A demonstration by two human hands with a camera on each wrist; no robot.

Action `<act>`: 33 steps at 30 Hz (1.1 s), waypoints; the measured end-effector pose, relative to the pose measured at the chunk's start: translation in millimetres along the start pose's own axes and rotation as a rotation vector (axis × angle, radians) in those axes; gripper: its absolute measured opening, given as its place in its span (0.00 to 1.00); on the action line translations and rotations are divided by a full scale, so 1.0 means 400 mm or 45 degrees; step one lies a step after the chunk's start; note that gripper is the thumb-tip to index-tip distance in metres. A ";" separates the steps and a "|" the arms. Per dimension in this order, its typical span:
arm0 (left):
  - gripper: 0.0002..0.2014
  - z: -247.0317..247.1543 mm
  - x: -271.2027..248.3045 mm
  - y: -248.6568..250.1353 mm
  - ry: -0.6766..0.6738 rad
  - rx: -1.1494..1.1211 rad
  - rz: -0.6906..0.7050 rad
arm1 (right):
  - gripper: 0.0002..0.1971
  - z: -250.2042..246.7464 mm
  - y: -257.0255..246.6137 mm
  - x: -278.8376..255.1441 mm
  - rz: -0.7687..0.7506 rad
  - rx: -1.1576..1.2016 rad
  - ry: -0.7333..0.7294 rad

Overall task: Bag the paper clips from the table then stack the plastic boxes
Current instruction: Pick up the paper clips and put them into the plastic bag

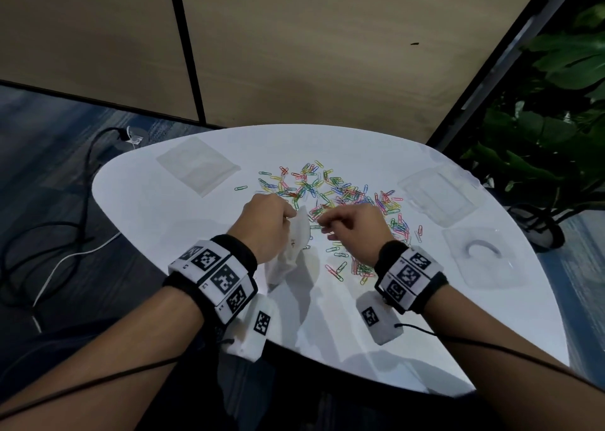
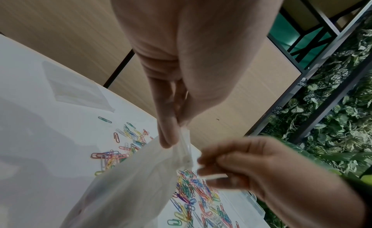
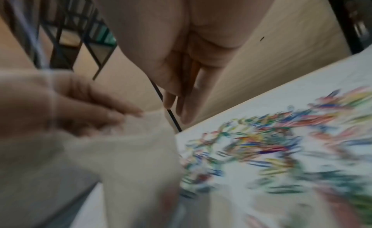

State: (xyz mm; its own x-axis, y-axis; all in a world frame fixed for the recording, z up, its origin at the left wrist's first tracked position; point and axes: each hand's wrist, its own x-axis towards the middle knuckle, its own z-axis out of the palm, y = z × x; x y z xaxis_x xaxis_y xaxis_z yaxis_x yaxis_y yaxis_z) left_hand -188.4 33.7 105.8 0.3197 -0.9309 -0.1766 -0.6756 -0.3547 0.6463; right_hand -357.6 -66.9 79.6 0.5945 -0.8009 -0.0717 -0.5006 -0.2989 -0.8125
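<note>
Many coloured paper clips (image 1: 327, 188) lie scattered over the middle of the white table (image 1: 157, 214). My left hand (image 1: 268, 224) pinches the top edge of a clear plastic bag (image 1: 294, 247), which hangs down to the table. The left wrist view shows that pinch (image 2: 171, 132) at the bag's (image 2: 130, 183) zip strip. My right hand (image 1: 350, 227) hovers just right of the bag's mouth with its fingers curled. Its fingertips (image 2: 203, 164) are blurred, so I cannot tell if they hold anything. Two clear plastic boxes (image 1: 438, 194) (image 1: 481, 257) sit at the right.
A flat pile of spare clear bags (image 1: 196, 165) lies at the table's back left. Cables (image 1: 75, 201) run over the floor on the left. A leafy plant (image 1: 540, 135) stands beyond the right edge, and a wood-panelled wall rises behind the table.
</note>
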 end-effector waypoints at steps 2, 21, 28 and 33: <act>0.17 0.002 0.002 -0.001 -0.009 -0.013 -0.003 | 0.17 0.011 0.057 -0.029 -0.103 -0.543 -0.232; 0.17 0.005 -0.002 0.009 -0.060 0.062 -0.009 | 0.22 0.038 0.284 -0.039 0.145 -1.327 -0.361; 0.17 0.002 -0.007 0.014 -0.075 0.097 0.016 | 0.15 -0.015 0.250 0.008 0.289 -1.038 -0.139; 0.17 0.003 -0.006 0.018 -0.071 0.118 0.016 | 0.06 -0.091 0.246 0.008 0.631 -0.225 0.197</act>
State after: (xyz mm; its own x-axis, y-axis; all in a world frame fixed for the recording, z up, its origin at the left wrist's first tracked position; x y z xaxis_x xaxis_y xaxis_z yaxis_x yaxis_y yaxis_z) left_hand -194.7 33.4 110.0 0.2751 -0.9379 -0.2113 -0.7386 -0.3468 0.5780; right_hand -427.9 -117.8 20.6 0.1676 -0.9310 -0.3243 -0.8033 0.0618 -0.5923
